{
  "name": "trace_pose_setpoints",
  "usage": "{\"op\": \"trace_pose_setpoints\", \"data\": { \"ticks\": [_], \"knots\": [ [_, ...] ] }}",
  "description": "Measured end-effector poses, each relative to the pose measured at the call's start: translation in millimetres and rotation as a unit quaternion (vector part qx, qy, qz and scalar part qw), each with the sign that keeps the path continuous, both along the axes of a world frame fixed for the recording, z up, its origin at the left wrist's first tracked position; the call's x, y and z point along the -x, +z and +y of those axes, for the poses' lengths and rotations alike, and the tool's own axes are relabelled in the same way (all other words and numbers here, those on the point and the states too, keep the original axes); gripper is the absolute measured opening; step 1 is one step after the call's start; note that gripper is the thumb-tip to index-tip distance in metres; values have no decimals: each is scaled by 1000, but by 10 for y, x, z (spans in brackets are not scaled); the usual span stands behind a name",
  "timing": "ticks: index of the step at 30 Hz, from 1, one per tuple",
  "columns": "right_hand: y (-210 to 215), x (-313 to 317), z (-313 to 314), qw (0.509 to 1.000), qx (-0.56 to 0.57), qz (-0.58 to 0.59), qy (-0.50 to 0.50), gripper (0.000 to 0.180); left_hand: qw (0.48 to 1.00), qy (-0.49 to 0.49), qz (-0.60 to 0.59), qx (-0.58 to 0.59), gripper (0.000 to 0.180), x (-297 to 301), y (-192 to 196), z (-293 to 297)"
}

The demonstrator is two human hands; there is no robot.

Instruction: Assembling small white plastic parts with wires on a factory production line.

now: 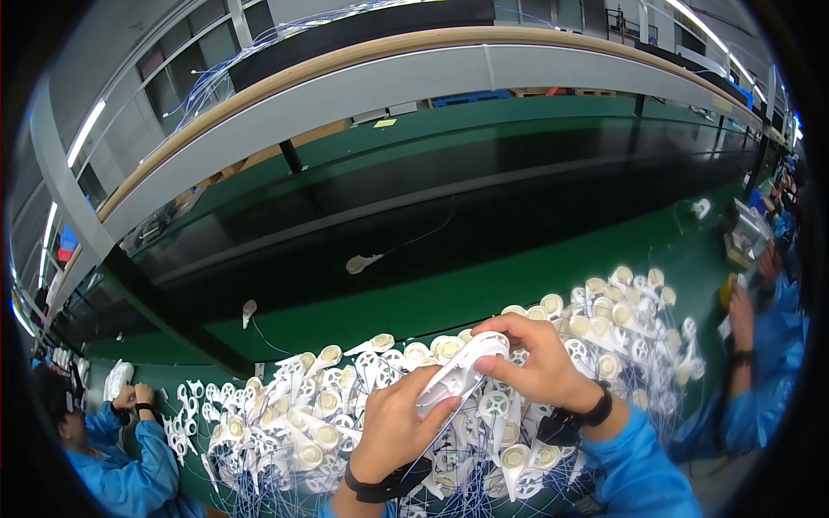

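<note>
While gripping one white plastic piece [462, 371] just above the near side of the heap of like pieces [294, 414], seems to be midway through working on that single item. Closes the left hand [393, 427] round its lower end, thumb pressed along the top. Pinches its upper, rounded end with the fingertips of the right hand [540, 363]. Keeps the piece clear of the heap, held between both hands and resting on nothing.

Judging by the heap, far from finished. Dozens of white pieces with round cream caps and thin pale wires, tangled together, spreading left and right of the held one and under both wrists. Cannot tell which of these are already worked and which are waiting.

Beyond the heap, on the black belt [432, 216], only a lone white piece [361, 262] well past the heap's far edge and a second loose piece [249, 311] nearer its left end. Looks like a small share done and the bulk left.

Left of the heap, a co-worker in blue [121, 466], hands together on a small part; right of the heap, another blue sleeve [760, 363].
</note>
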State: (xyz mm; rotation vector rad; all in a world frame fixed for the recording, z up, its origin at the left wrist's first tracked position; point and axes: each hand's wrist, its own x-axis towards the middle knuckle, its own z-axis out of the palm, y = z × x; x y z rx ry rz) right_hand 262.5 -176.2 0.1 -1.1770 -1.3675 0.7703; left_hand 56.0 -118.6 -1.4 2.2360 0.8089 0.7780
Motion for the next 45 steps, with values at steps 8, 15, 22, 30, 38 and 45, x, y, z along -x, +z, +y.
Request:
{"op": "trace_pose_setpoints", "data": {
  "ticks": [8,15,22,30,38,45],
  "knots": [
    [-87,-38,24,998,-46,-45,9,35,1000,-18,0,4,31,0,-4,8],
    [-52,-30,10,994,-71,-75,23,36,999,-18,4,32,31,49,94,-14],
    [-56,10,-41,993,-53,-103,35,36,996,-49,7,70,33,79,49,4],
    [-121,118,-16,985,-78,-153,36,34,998,-39,-2,53,38,-58,64,-46],
    [-167,96,17,987,-73,-131,59,33,999,-20,-15,27,34,-71,26,-58],
    [-170,60,3,986,-88,-120,75,30,999,-26,3,24,33,-85,67,-59]
  ]
}}
